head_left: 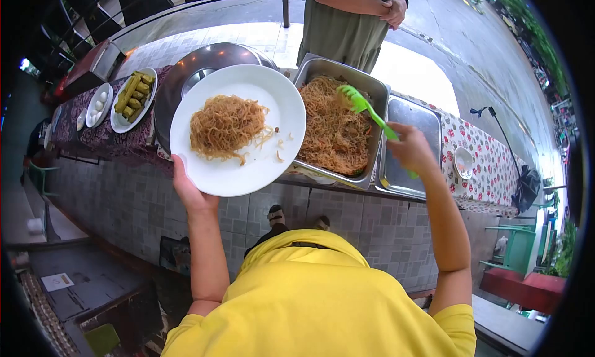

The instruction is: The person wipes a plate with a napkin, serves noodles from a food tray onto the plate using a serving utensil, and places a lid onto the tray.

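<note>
My left hand (193,188) grips the near-left rim of a white plate (248,174), its thumb over the edge. A mound of brown noodles (226,127) lies on the plate, with a few loose bits to its right. My right hand (411,147) is closed around the handle of a green pasta server (375,116). The toothed head of the server rests at the noodles in a deep steel tray (376,158), near the tray's far right side. More noodles (331,131) fill much of that tray.
Right of the tray lies a metal lid or shallow pan (412,143), then a small white bowl (463,163) on patterned cloth. At left are a round metal lid (170,103), a plate of green wrapped pieces (134,96) and a dish of eggs (99,106). A person (347,28) stands across the table.
</note>
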Motion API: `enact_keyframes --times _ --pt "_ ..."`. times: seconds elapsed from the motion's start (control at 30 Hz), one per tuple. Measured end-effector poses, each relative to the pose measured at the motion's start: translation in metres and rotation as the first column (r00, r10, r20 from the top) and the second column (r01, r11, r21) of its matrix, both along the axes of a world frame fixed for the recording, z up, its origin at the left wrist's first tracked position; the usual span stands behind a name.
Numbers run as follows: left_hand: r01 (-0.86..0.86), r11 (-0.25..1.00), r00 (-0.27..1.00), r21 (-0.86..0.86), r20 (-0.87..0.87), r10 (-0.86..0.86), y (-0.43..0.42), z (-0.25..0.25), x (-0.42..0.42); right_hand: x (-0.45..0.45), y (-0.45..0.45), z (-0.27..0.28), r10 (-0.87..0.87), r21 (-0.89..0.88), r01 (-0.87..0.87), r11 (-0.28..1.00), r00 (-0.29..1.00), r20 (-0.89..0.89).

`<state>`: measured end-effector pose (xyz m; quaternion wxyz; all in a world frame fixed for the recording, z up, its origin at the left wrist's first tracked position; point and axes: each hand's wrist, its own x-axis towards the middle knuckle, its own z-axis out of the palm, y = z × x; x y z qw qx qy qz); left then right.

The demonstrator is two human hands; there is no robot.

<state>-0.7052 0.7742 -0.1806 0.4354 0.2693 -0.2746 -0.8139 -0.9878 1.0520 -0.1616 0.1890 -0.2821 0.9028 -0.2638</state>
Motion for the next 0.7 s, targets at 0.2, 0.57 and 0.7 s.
enact_keyframes --times 0.2,0.57,0.7 --pt "-0.032 0.999 0.999 0.032 0.018 0.031 0.005 -0.006 0.008 0.036 -0.025 0.02 0.162 0.422 -0.081 0.903 0.974 -0.16" --pt "-0.016 0.999 0.998 0.052 -0.055 0.019 0.006 -0.013 0.017 0.027 -0.033 0.008 0.159 0.246 -0.121 0.962 0.977 -0.14" --pt "-0.023 0.999 0.999 0.048 -0.03 0.024 0.008 -0.01 0.016 0.002 -0.03 0.001 -0.031 0.094 0.002 0.996 0.952 0.303"
